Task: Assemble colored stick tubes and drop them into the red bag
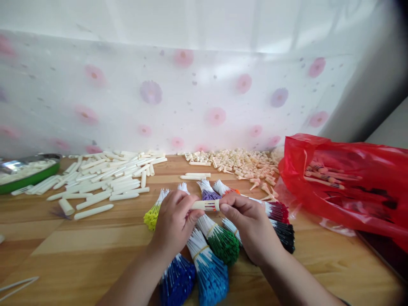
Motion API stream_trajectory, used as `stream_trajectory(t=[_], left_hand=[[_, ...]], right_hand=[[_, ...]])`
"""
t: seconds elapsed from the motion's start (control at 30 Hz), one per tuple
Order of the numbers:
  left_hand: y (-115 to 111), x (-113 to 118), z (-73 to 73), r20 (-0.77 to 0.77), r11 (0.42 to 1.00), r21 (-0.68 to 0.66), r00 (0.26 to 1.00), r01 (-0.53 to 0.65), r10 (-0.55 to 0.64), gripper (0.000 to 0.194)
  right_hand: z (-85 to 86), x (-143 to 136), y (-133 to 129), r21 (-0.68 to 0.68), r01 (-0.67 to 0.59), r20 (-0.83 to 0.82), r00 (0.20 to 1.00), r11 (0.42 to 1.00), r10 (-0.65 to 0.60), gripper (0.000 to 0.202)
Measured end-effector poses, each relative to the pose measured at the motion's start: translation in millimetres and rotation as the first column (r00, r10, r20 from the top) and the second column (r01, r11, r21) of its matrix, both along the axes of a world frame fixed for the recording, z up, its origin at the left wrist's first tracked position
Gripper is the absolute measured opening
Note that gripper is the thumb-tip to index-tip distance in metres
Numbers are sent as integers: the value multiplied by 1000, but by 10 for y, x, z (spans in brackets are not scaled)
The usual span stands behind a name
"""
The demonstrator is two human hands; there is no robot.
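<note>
A light-brown wooden tabletop with a striped grain [41, 250] runs back to a glossy whitish sheet printed with round pink and lilac flowers and small grey specks [121, 97]. Above the sheet rises a plain white wall [197, 21], streaked with soft light and shadow. A translucent red plastic bag [306, 148] sprawls on the right of the tabletop; a dark flat object [384, 257] lies partly beneath it. At the lower left, a thin white cord [19, 283] bends into a narrow loop, cut by the left edge.
</note>
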State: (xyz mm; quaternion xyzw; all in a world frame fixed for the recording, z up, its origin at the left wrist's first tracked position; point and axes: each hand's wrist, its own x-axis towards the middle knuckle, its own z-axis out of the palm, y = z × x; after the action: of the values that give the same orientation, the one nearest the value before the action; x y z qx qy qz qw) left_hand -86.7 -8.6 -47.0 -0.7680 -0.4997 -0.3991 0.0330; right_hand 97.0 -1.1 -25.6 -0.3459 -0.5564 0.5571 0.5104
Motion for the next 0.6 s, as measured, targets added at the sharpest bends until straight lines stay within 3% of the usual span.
stream_trajectory(t=[0.1,0.2,0.27,0.33,0.4,0.43,0.53,0.6], left_hand=[[-1,0,3,-8,1000,11,1000,-7,8,33],[4,-1,-2,33,999,-22,999,28,-27,31],[15,-2,-12,62,996,-64,996,65,-61,29],[29,1,-25,83,989,-108,993,96,-87,27],[43,9,-38,100,982,-145,990,118,-104,25],[49,15,-43,103,979,-162,988,127,-111,25],[54,38,-53,88,968,-204,987,149,-133,26],[50,52,-58,85,962,-222,986,158,-142,28]], right_hand=[[-1,-22,-24,-61,-50,-85,995,997,45,15],[-7,61,0,13,-28,-59,998,1000,29,14],[-11,249,56,110,76,21,997,991,-79,16],[-11,557,118,217,237,145,952,947,-271,18],[-8,928,140,337,330,349,826,882,-442,17],[-8,1105,127,399,300,474,741,866,-476,16],[-36,1467,16,435,55,814,404,899,-418,15],[-90,1533,-65,391,-44,903,214,919,-373,16]])
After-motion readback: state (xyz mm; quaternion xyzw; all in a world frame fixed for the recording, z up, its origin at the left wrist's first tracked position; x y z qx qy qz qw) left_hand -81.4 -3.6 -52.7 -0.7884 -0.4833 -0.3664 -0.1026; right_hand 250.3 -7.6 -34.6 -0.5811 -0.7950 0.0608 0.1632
